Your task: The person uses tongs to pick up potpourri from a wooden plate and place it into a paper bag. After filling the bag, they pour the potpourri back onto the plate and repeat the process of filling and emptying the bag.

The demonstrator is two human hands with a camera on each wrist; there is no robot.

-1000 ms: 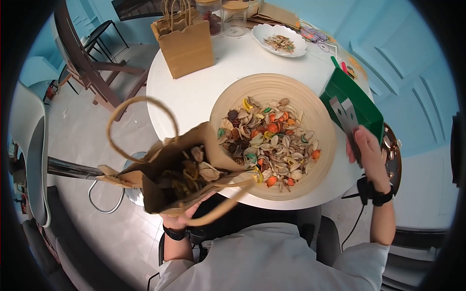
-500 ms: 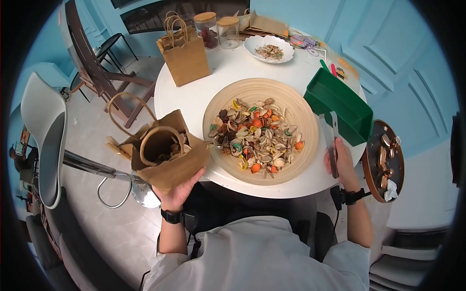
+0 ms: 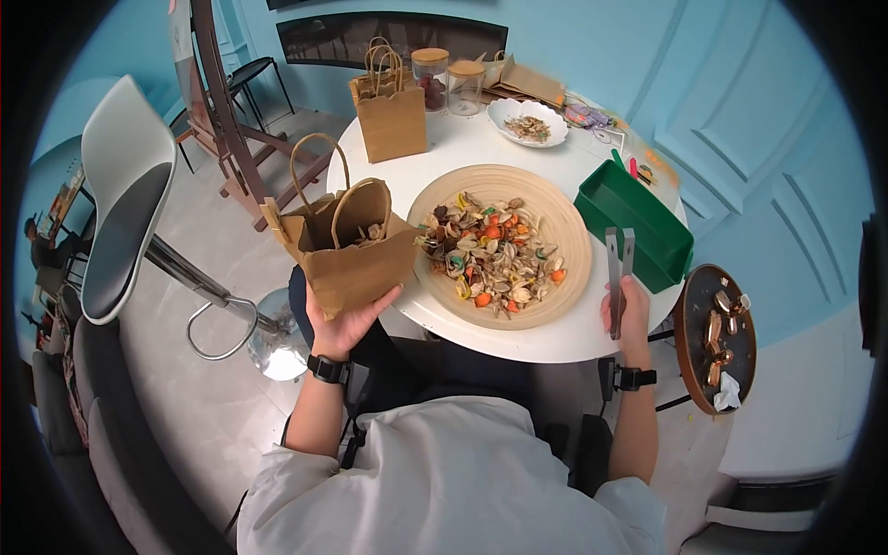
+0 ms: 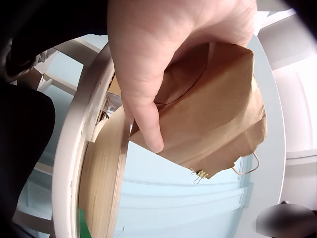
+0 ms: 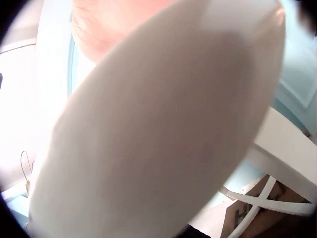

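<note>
In the head view my left hand (image 3: 344, 326) holds a brown paper bag (image 3: 350, 279) from below, left of the bowl. The bag stands upright with its twisted handles up, and dried pieces show in its mouth. In the left wrist view the thumb presses along the bag (image 4: 208, 114), which has a small gold binder clip (image 4: 201, 174) at its edge. My right hand (image 3: 635, 319) grips metal tongs (image 3: 614, 277), tips up, by the bowl's right side. The round wooden bowl (image 3: 575, 217) holds potpourri (image 3: 499, 254). A blurred pale shape fills most of the right wrist view.
A green bin (image 3: 638, 222) sits at the white table's (image 3: 370, 194) right. Farther back are another paper bag (image 3: 393, 128), lidded glass jars (image 3: 465, 92) and a white dish (image 3: 498, 111) with fragments. A round brown tray (image 3: 694, 370) with copper-coloured items stands right of the table; a stool (image 3: 129, 213) stands left.
The left hand has tipped the bag from showing its inside to nearly upright. The right hand has drawn the tongs back from over the green bin towards the table's near edge. The view has shifted.
</note>
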